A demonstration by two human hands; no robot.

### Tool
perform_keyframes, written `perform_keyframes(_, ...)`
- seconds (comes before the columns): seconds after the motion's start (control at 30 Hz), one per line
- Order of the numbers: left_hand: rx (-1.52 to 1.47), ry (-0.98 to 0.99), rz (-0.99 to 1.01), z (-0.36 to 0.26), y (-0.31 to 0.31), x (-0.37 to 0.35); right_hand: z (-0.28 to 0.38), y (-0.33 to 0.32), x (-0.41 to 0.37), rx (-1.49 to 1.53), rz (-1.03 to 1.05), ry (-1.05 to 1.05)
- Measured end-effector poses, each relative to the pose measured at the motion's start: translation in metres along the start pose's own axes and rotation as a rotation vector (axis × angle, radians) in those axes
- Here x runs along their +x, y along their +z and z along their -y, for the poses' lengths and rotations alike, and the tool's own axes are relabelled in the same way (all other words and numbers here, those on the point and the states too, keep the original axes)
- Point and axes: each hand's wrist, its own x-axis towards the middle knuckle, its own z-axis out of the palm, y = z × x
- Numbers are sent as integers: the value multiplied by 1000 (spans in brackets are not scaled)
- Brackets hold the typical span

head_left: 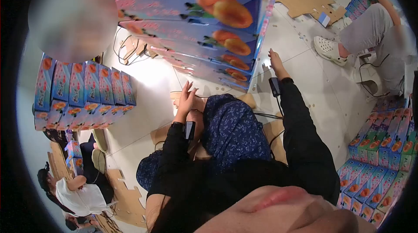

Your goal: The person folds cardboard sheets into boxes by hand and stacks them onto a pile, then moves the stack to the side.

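Observation:
A tall stack of blue boxes [174,28] printed with orange peaches stands right in front of me. My left hand [187,98] is over my knee, below the stack's lower left side, with its fingers stretched out and nothing in them. To the right of the stack, above the tiled floor, my right hand [277,64] is open too, its fingers pointing forward. A small gap shows between it and the boxes' edge. Each wrist wears a dark strap with a small device, and a cable runs from the right one.
At left stands a row of similar boxes [85,89]; more boxes [374,167] are piled at lower right. Flattened cardboard [311,0] lies at the back. One person [87,189] sits at lower left, another [365,28] at upper right. Cables cross the floor.

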Motion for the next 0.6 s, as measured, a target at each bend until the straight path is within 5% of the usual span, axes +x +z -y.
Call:
perform_keyframes(0.23,-361,-120,-44,3,17,45,31,30,26,478,136,-26)
perform_keyframes(0.27,-330,-176,-33,4,18,53,38,40,21,551,36,9)
perform_keyframes(0.6,-187,10,114,-28,55,74,16,39,13,447,-63,-140)
